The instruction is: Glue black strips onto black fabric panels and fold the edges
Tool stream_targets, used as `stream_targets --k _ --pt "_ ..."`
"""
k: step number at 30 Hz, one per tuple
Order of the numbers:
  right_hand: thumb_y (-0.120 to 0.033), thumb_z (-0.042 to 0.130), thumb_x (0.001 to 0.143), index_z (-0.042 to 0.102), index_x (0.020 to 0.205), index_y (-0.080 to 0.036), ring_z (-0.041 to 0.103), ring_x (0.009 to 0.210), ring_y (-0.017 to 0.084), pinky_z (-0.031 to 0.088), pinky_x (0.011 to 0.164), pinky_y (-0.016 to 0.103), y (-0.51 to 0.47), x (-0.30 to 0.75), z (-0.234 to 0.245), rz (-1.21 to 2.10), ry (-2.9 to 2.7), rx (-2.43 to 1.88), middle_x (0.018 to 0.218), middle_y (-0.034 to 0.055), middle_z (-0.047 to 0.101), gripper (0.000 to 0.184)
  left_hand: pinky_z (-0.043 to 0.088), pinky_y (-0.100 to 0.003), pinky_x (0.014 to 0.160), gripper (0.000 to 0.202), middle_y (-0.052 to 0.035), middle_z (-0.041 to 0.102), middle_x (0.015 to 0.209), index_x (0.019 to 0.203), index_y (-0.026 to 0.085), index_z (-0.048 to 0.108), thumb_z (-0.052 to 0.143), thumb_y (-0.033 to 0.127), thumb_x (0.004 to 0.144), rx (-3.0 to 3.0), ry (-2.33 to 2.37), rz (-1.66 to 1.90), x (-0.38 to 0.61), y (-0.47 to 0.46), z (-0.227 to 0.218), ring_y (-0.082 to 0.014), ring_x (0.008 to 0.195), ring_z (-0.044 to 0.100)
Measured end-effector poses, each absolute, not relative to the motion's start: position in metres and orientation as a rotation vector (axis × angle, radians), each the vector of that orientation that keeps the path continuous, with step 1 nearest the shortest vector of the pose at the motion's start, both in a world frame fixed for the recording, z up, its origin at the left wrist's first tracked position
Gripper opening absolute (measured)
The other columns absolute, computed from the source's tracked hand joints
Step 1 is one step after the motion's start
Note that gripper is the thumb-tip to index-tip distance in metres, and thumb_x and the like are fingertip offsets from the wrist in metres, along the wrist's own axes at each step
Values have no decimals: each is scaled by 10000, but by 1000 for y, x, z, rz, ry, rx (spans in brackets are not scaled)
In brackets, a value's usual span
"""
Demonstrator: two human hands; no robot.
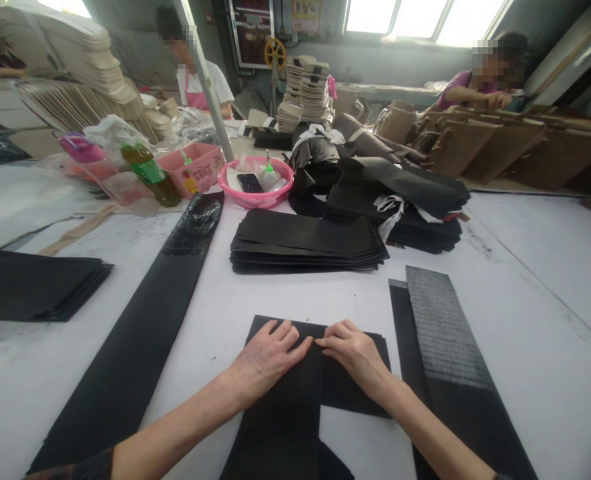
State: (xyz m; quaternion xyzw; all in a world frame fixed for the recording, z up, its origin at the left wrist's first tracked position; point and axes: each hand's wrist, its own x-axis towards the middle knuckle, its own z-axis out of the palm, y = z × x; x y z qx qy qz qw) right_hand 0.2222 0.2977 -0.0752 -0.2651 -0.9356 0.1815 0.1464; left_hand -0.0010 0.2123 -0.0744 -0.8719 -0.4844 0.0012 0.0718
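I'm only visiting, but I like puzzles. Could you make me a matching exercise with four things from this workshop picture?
Column 1
1. Left hand
2. Phone
3. Wheel
4. Bottle

Column 2
A. Yellow, in the background
B. Inside the round pink basin
C. Bears a green label
D. Resting on black sheet material

Right pairs: 1-D, 2-B, 3-A, 4-C
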Motion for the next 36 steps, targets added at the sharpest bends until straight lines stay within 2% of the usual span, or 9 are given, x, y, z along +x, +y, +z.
stream_targets --k 4,9,12,16,20,23,26,31,36 --pt "-226 572 904 641 1038 -274 530 939 137 506 790 247 298 223 -81 611 -2651 -797 993 -2 596 158 462 -452 933 442 -112 545 1137 1367 197 392 430 133 932 -2624 -1458 9 -1 212 -74 -297 1176 485" --pt "-214 509 941 652 895 -236 526 916 135 494 758 247 291 223 -82 516 -2643 -783 977 12 585 151 458 -453 944 447 -105 543 1136 1367 217 392 438 133 930 -2627 -1470 -15 -2 212 -75 -297 1186 481" --pt "-209 537 928 662 943 -258 534 943 144 491 783 268 291 224 -77 418 -2667 -773 1002 16 590 135 460 -447 940 447 -103 545 1135 1360 221 401 454 134 925 -2616 -1478 -40 -3 212 -75 -292 1180 486" --pt "-219 600 890 681 882 -270 558 883 150 495 738 275 292 218 -66 428 -2647 -851 929 -2 621 97 478 -435 918 436 -96 561 1101 1343 225 417 475 138 919 -2599 -1464 -100 -3 212 -74 -282 1149 514" --pt "-203 610 881 662 1007 -260 566 905 160 490 802 306 283 200 -68 460 -2488 -897 943 7 639 148 498 -416 915 339 -87 586 1066 1254 209 491 474 132 925 -2589 -1468 -235 -6 212 -75 -255 1123 547" --pt "-178 588 892 635 1053 -252 557 892 162 480 788 300 273 188 -78 500 -2516 -860 943 9 635 183 502 -371 952 250 -88 608 1086 1168 167 540 482 133 928 -2583 -1478 -347 -14 211 -79 -218 1125 561" --pt "-186 568 906 608 1109 -271 541 877 174 450 764 320 270 184 -85 417 -2582 -874 948 12 619 224 503 -322 983 232 -83 626 1122 1158 131 544 458 138 943 -2579 -1466 -454 -24 209 -84 -184 1137 565" --pt "-157 519 928 553 1202 -320 520 850 160 407 748 317 275 184 -81 307 -2747 -797 920 0 579 321 514 -325 998 223 -108 645 1134 1130 85 566 465 104 932 -2598 -1346 -507 -34 209 -86 -200 1164 569" --pt "-160 523 926 551 1209 -303 516 839 165 401 742 316 275 180 -73 223 -2819 -759 905 8 569 318 538 -322 971 219 -131 653 1138 1124 73 567 476 100 927 -2615 -1319 -538 -37 211 -86 -200 1170 575"
